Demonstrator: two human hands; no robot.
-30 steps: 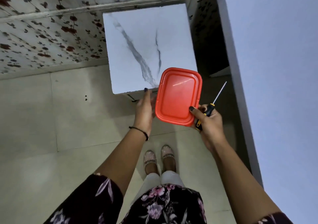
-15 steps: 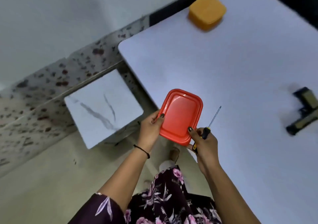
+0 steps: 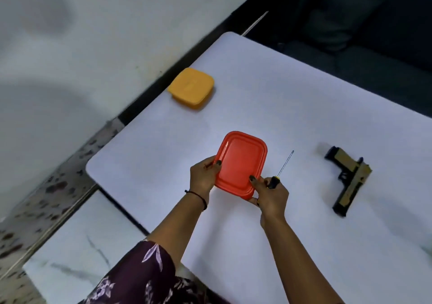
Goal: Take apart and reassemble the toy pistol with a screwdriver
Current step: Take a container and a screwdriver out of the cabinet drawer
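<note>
The toy pistol (image 3: 353, 182) lies flat on the white table (image 3: 292, 98), black with a tan slide and tan grip, to the right of both hands and untouched; the left hand (image 3: 203, 180) pinches the left edge of a red lid (image 3: 240, 161), thumb on top; the right hand (image 3: 272, 197) pinches the lid's near corner and grips the screwdriver (image 3: 272, 183), shaft pointing away; a yellow box (image 3: 191, 88) sits near the table's far left edge; a grey wall (image 3: 93, 34) stands to the left.
</note>
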